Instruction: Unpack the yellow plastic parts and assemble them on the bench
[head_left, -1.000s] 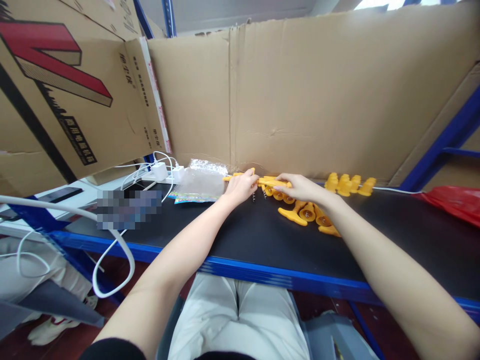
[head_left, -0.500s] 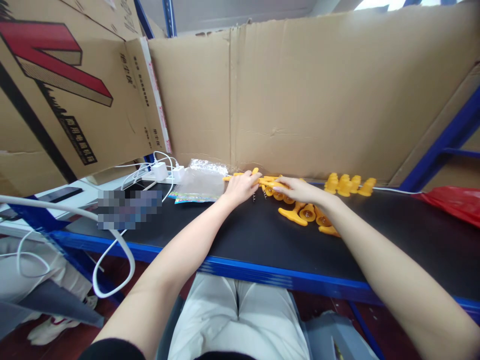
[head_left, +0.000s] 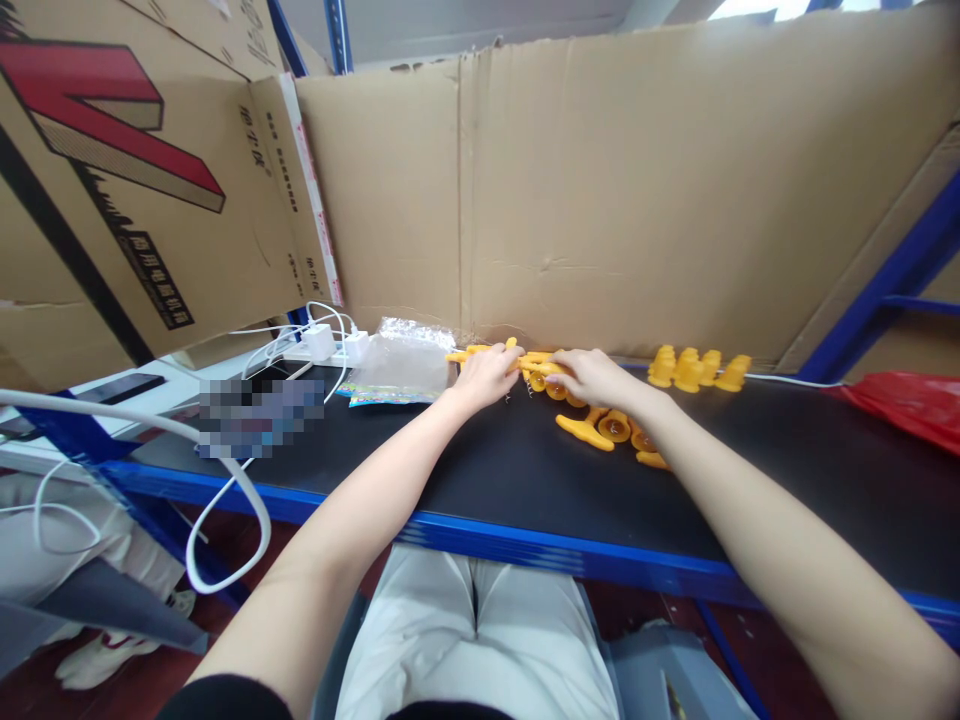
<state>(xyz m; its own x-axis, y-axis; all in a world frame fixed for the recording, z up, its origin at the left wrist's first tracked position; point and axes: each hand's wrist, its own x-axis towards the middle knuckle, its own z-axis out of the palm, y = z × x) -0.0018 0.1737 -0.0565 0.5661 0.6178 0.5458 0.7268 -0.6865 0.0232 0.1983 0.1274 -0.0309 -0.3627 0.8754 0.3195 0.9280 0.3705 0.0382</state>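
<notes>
at the bench's far edge, left hand (head_left: 486, 376) and right hand (head_left: 592, 377) grasping yellow plastic parts (head_left: 536, 363), fingertips hidden

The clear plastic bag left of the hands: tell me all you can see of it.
The clear plastic bag lies flat on the black shelf top, near the cardboard wall. It looks like thin, crinkled, shiny film, with a colourful printed strip along its near edge. What it holds, if anything, cannot be made out. White chargers sit at its left end. The left hand is just to its right; whether they touch is unclear.
</notes>
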